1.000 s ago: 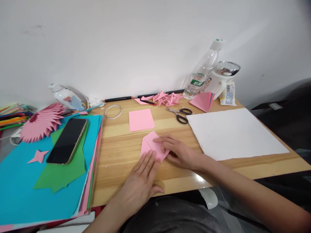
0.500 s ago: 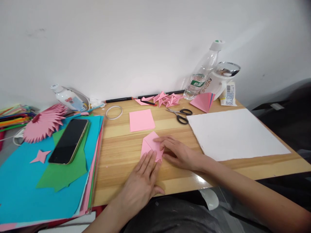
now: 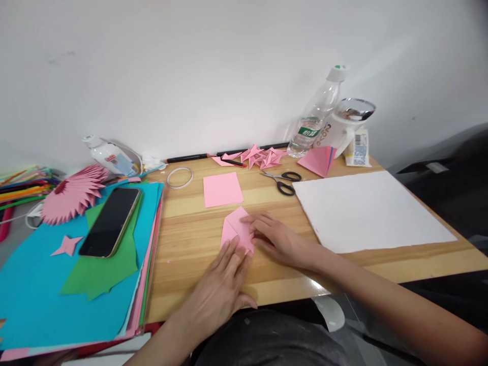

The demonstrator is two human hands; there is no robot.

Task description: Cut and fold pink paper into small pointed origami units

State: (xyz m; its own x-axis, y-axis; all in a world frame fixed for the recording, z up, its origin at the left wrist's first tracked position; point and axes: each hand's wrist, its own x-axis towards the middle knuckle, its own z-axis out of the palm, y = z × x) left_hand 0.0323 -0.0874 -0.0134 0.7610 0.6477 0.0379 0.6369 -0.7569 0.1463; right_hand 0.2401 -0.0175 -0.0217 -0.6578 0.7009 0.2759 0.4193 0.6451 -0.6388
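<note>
A folded pink sheet of origami paper point(image 3: 238, 220) lies on the wooden table, its top edges turned in to a slanted point. My left hand point(image 3: 220, 277) rests on the lower part of this sheet, fingers stretched out and lying flat, thumb apart on the table side. At the sheet's right edge, my right hand point(image 3: 277, 240) has its fingers bent around the paper, the index fingertip on its surface. The lower edge of the paper is partly hidden by both hands. Just behind it lies a flat pink square of paper point(image 3: 222, 189).
Scissors point(image 3: 286, 183), a tape ring point(image 3: 180, 178) and folded pink pieces point(image 3: 263, 156) lie farther back. A white board point(image 3: 375, 211) is at the right, beneath a bottle point(image 3: 314, 114) and mug point(image 3: 343, 127). Coloured paper point(image 3: 34, 290) and a phone point(image 3: 110, 222) fill the left.
My left fingers have shifted slightly on the lower part of the folded paper, and my right fingers have moved a little left at its edge. The camera view has turned slightly.
</note>
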